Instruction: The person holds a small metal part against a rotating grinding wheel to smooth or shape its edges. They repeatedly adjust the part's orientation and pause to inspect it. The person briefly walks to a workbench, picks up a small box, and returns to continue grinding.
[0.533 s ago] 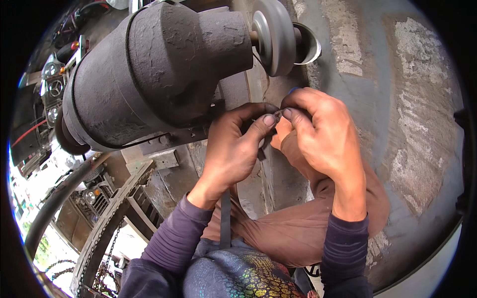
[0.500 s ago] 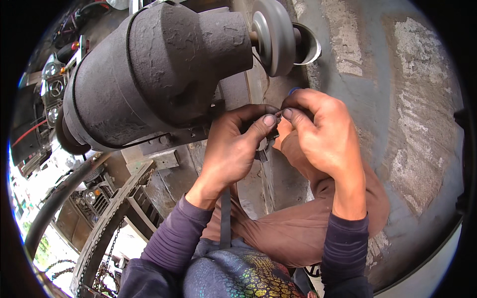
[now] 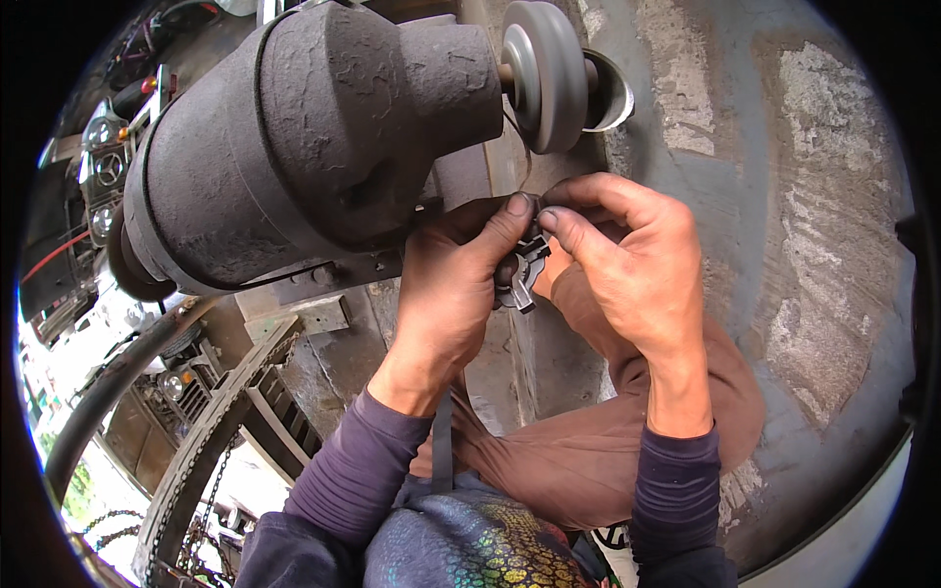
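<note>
The left hand (image 3: 451, 284), bare and smudged, curls around a dark grey, ring-shaped metal part with blunt prongs (image 3: 527, 279), which shows below and right of the left thumb tip. The bare right hand (image 3: 647, 255) brings its bent forefinger and thumb to just beside that tip; anything between them is too small to tell. Beyond the fingers and to their left lies a bulky, dark grey-brown, barrel-shaped machine housing (image 3: 323, 127). Straight beyond the fingertips is a thick, round grey wheel (image 3: 564, 83) on a short shaft, with a thin brown wire (image 3: 527, 167) hanging between wheel and fingers. Nearer the body than the fingers are reddish-brown cloth trousers (image 3: 569, 451).
</note>
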A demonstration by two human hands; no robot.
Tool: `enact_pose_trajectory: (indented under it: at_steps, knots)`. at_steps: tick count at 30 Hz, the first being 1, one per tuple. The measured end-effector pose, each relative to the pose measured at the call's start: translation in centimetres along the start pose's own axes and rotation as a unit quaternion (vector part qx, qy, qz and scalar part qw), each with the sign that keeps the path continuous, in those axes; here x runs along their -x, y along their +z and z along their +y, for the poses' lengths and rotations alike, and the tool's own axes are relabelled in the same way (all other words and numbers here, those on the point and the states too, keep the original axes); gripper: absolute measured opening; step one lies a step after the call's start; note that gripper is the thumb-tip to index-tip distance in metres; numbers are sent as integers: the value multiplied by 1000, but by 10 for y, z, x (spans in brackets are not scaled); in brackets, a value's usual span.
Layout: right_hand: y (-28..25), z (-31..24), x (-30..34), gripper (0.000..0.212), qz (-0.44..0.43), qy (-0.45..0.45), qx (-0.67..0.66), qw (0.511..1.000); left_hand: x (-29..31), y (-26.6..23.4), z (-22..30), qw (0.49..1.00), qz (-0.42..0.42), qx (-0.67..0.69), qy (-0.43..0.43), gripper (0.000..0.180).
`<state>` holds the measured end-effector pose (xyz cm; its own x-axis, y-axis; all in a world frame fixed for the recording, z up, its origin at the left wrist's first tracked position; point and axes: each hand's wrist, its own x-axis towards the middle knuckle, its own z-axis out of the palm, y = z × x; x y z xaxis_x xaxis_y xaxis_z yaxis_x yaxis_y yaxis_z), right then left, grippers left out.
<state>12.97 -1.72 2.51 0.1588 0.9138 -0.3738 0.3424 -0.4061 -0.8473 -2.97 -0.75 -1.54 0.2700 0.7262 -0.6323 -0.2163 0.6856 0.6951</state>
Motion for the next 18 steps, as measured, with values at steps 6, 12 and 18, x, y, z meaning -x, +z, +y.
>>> enact_pose_trajectory:
  at_steps: [6, 12, 18]
  knots:
    - [1, -4, -1, 9, -3, 5, -23, 1000, 1, 6, 5, 998, 4, -55, 42, 31]
    - [3, -4, -2, 9, 2, 15, -94, 995, -1, 1, 11, 994, -20, -101, 25, 34]
    - [-1, -2, -2, 9, 19, 46, -80, 996, 0, 7, 6, 994, -18, -88, 64, 31]
